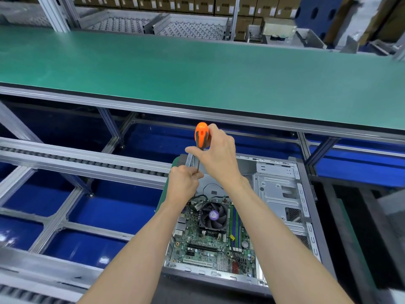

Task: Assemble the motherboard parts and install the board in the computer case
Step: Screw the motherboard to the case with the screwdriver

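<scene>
Below the green bench, the case holds the motherboard; right hand grips the screwdriver, left hand pinches its shaft.

I cannot see the screwdriver's tip: my left hand covers the lower shaft and the far corner of the motherboard. My right hand hides part of the handle. My forearms leave the bottom edge. The labels on the cardboard boxes are too small to read, and the top-right corner is blurred.
</scene>
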### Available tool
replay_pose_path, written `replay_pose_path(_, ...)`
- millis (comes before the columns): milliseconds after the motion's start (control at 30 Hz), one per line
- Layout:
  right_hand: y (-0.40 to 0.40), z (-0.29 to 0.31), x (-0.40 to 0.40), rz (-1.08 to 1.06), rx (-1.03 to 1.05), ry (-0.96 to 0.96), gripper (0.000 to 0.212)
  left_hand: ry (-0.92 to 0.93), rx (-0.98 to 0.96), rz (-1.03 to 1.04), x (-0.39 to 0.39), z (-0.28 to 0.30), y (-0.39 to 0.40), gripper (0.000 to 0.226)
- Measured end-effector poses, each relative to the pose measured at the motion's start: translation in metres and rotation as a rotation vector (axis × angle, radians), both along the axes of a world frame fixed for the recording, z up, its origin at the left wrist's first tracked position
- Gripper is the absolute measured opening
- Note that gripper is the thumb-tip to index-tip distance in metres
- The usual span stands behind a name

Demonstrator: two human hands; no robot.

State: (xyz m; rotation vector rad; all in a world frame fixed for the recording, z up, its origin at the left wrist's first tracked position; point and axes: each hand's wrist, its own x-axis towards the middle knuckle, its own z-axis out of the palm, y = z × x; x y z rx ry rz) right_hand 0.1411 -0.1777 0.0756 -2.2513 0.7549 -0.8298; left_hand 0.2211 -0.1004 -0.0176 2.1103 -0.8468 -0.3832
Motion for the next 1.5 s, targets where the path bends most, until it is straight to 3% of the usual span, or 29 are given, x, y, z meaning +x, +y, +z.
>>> replay_pose_path(167,-0.005,-0.002,-0.003,0.093,0.045,-0.010,0.026,-0.100,0.042,-0.021,0.001,0.002,-0.001,0.022)
replay_pose_path(333,-0.004,0.002,-0.001,0.017,-0.017,0.019,0.041,-0.046,0.017,-0.009,0.002,-0.005,-0.001,0.028)
replay_pose_path(467,-0.008,0.000,-0.006,0.088,0.066,-0.021,0.024,-0.076,0.017,-0.003,0.003,-0.004,-0.003,0.029)
replay_pose_path(633,-0.004,0.000,0.000,0.037,0.000,0.009,0.039,-0.076,0.021,0.000,0.002,-0.002,-0.002,0.032)
replay_pose_path(700,-0.006,-0.003,-0.001,0.088,0.026,0.004,0.031,-0.086,0.035,-0.007,0.002,0.000,-0.001,0.021)
replay_pose_path(800,-0.007,-0.007,0.000,0.079,0.066,-0.002,0.026,-0.149,0.028,-0.028,0.001,0.002,0.000,0.025)
replay_pose_path(933,-0.003,-0.002,0.006,0.021,-0.063,0.067,0.044,-0.123,0.039,-0.015,0.001,0.001,-0.001,0.020)
replay_pose_path(1067,-0.009,-0.004,0.002,0.113,0.048,0.014,0.029,-0.133,0.010,-0.024,0.002,-0.001,-0.001,0.027)
replay_pose_path(1167,-0.007,-0.003,0.004,0.028,-0.006,0.045,0.038,-0.116,-0.009,-0.030,0.002,-0.003,-0.001,0.043)
replay_pose_path(1233,-0.006,0.000,0.005,0.018,-0.053,0.089,0.045,-0.087,0.018,-0.020,0.004,-0.003,-0.001,0.042)
replay_pose_path(1367,-0.013,0.003,-0.001,0.125,-0.002,0.048,0.034,-0.105,-0.013,-0.038,0.004,-0.002,-0.001,0.061)
replay_pose_path(1500,-0.009,0.003,0.001,0.100,-0.034,0.048,0.035,-0.112,0.028,-0.045,0.004,-0.001,-0.001,0.052)
